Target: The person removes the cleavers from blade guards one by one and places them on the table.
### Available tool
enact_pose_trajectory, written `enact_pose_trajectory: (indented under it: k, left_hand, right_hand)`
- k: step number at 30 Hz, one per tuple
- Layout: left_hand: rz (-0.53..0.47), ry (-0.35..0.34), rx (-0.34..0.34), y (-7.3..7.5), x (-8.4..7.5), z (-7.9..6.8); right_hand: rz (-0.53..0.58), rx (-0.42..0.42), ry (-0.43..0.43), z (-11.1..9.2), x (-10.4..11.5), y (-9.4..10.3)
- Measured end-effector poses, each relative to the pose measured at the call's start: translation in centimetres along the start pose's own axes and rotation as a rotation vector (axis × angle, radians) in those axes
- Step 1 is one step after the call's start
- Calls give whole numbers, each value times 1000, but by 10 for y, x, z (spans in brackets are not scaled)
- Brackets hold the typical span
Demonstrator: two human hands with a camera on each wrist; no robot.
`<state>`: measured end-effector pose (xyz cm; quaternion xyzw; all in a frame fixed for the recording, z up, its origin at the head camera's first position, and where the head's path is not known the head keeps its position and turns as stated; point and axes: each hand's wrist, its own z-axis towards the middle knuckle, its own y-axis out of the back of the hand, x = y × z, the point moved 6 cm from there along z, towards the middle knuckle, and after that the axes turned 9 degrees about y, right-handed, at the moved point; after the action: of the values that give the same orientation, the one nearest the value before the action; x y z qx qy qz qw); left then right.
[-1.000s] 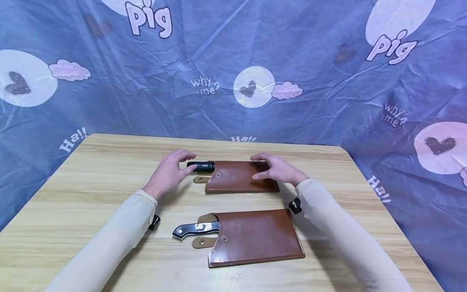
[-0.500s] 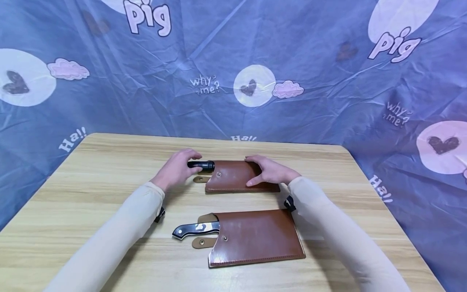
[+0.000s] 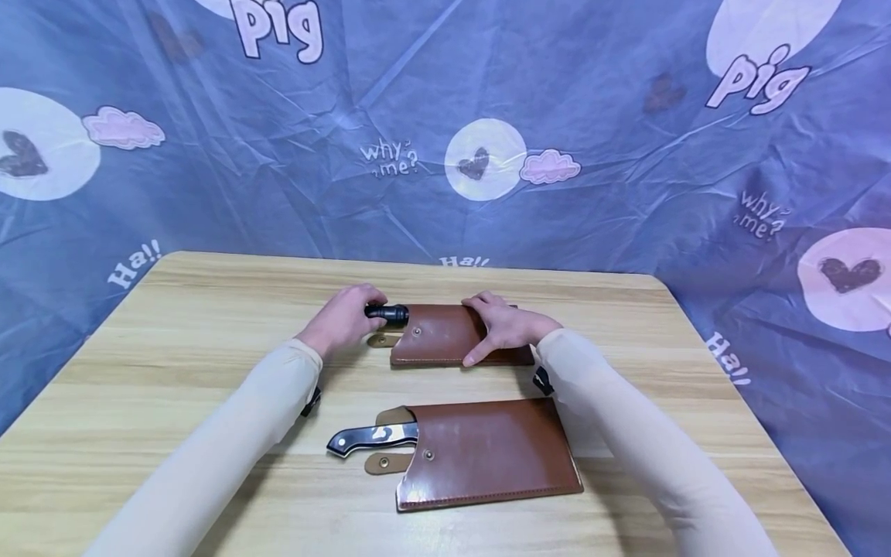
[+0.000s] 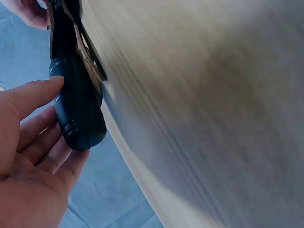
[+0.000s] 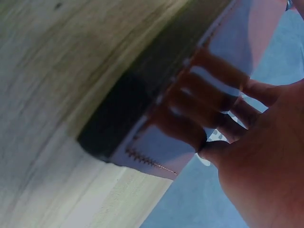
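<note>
My left hand (image 3: 346, 319) is at the black ribbed handle (image 4: 76, 102) of a knife; the thumb lies on one side and the fingers curl on the other. The knife's blade is hidden inside a brown leather sheath (image 3: 437, 334), lying flat with its mouth to the left. My right hand (image 3: 511, 323) spans this sheath and holds it across its width, thumb at the near edge and fingers at the far edge. Its glossy surface and stitched edge (image 5: 147, 161) show in the right wrist view.
Nearer on the wooden table (image 3: 230, 309) lies a second brown sheath (image 3: 494, 452), larger. Out of its left end sticks a riveted black knife handle (image 3: 369, 438), with a tan snap strap (image 3: 386, 463) beside it. A blue printed cloth (image 3: 313, 193) hangs behind the table.
My left hand has moved right and closed onto the black handle. My right hand has shifted left over the far sheath and spread across it to both edges.
</note>
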<state>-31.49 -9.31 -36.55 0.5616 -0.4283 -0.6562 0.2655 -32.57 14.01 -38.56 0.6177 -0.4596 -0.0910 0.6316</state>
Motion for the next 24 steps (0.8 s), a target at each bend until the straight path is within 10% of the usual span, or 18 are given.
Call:
enact_pose_trajectory:
  k: [24]
  left_hand:
    - [26,12,65,2,6,3]
  right_hand:
    - [-182,4,44,2,4,-3]
